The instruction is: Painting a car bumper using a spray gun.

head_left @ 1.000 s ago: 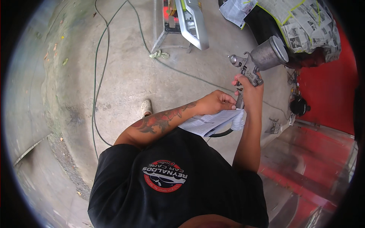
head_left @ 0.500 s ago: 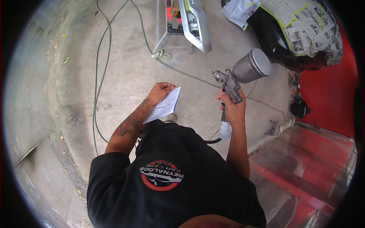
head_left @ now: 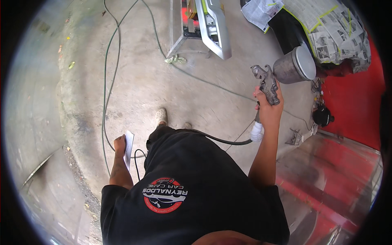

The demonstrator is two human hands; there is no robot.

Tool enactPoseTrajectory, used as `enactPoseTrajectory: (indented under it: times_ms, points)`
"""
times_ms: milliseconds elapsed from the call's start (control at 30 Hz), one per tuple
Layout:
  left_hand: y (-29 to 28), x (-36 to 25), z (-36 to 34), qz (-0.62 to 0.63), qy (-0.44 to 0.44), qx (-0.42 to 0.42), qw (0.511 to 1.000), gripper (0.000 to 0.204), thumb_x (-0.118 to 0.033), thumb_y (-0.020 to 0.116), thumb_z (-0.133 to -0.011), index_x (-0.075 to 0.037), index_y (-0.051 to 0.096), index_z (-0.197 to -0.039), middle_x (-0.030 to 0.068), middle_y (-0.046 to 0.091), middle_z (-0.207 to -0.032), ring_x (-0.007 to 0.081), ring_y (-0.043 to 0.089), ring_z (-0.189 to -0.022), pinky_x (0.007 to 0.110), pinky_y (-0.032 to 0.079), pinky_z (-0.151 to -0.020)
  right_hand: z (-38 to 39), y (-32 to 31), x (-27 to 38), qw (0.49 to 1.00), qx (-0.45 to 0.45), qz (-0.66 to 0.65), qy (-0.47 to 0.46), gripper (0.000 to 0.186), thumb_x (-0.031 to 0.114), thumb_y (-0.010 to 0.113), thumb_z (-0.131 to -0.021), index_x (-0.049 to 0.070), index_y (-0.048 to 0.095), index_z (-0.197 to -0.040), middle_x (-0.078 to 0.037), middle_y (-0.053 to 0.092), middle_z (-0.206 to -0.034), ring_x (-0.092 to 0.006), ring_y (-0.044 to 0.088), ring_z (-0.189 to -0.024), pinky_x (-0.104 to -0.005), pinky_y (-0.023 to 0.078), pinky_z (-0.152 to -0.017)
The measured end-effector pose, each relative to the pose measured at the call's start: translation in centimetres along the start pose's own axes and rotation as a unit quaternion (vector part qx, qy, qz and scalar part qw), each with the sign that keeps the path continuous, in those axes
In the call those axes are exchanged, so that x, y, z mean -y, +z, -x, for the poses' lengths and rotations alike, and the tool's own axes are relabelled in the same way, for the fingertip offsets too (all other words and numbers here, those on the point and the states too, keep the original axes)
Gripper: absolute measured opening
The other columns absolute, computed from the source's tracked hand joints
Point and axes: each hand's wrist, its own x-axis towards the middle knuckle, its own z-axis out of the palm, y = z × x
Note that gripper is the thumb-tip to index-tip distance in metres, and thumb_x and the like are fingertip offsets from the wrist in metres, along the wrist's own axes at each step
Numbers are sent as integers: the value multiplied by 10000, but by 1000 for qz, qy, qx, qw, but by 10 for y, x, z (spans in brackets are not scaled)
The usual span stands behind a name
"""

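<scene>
Out to the right, my right hand [head_left: 270, 108] is wrapped round the grip of a metal spray gun [head_left: 268, 85]. A grey paint cup [head_left: 292, 66] with a pale lid is joined to the gun and points away to the right. Below the grip, white wrapping [head_left: 256, 132] covers the joint where a black hose [head_left: 228, 141] runs back toward my body. Low on the left, my left hand [head_left: 119, 144] is closed on a folded sheet of printed paper [head_left: 129, 148], which hangs beside my leg. Its fingertips are partly hidden.
Ahead, a silver-grey car part [head_left: 216, 30] rests on a metal stand [head_left: 176, 43]. At upper right is a black panel masked with newspaper [head_left: 322, 30]. A green hose [head_left: 107, 77] winds over the concrete floor [head_left: 139, 73]. A red wall [head_left: 351, 110] rises on the right.
My left hand has swung down and left with the paper, from in front of me to my side. The spray gun has moved right and slightly up in my right hand.
</scene>
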Motion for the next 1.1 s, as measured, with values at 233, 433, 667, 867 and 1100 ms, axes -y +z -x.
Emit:
enactPoseTrajectory:
  times_ms: [233,433,667,867,1100]
  points:
    - [-8,-70,16,66,96,-58,991,355,-284,592,-911,42,695,-1005,138,700,-820,158,614,-739,323,478,-704,-85,47,52,995,32,11,-90,583,63,615,-788,102,490,-1356,-39,660,-895,-101,626,-719,-248,479,-499]
    - [-30,-71,28,153,53,-130,978,352,-278,574,-933,40,685,-1038,102,703,-850,143,607,-760,313,473,-711,-161,99,83,989,105,55,-85,419,101,615,-770,72,586,-1187,-51,663,-839,-112,634,-662,-284,523,-508]
    - [-8,-16,36,203,-96,-132,965,349,-279,584,-927,43,694,-1002,80,689,-816,139,586,-707,314,472,-663,-252,159,107,985,91,48,-138,372,102,600,-765,77,590,-1136,-61,659,-855,-125,641,-664,-292,519,-509]
    - [34,-37,41,280,-157,-152,935,367,-272,576,-925,59,682,-1042,121,703,-880,159,611,-740,327,487,-689,-292,179,112,971,147,139,-125,558,120,611,-758,95,532,-1309,-101,681,-908,-153,665,-689,-318,537,-512]
    - [48,-98,17,265,-147,-134,943,388,-297,584,-914,54,684,-1046,123,699,-870,158,605,-756,328,481,-711,-331,207,115,953,206,195,-105,610,134,614,-750,62,504,-1345,-132,691,-930,-171,672,-698,-346,541,-622]
